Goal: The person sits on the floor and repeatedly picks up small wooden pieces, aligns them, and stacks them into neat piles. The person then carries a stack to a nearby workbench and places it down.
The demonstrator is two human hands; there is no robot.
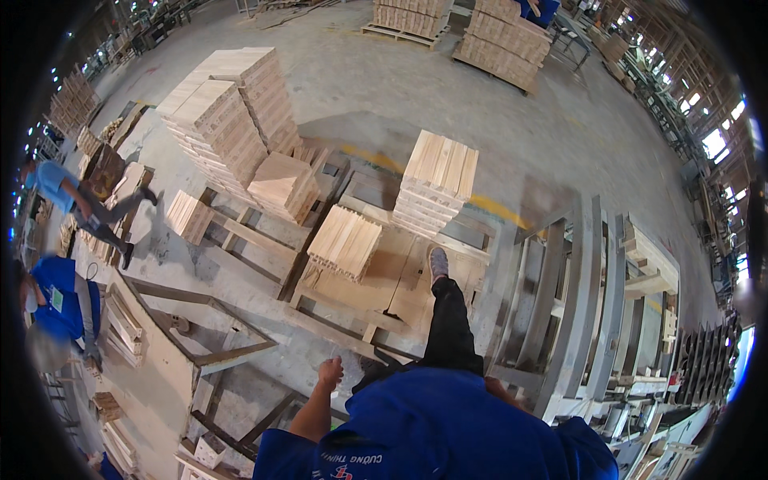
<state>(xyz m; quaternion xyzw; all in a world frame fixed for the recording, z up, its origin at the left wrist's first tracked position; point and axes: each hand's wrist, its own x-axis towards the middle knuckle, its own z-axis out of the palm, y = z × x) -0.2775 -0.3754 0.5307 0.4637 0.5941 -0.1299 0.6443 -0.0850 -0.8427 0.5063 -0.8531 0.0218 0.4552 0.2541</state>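
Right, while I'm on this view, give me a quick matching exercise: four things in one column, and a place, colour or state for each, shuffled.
Things:
1. Left hand
2. Low wooden stack nearest that hand
3. Curved floor stripe
4. Walking co-worker's shirt

Descriptions:
A. Yellow
B. Left of the grey shoe
C. Light blue
D. Curled, with nothing visible in it

Right pairs: 1-D, 2-B, 3-A, 4-C
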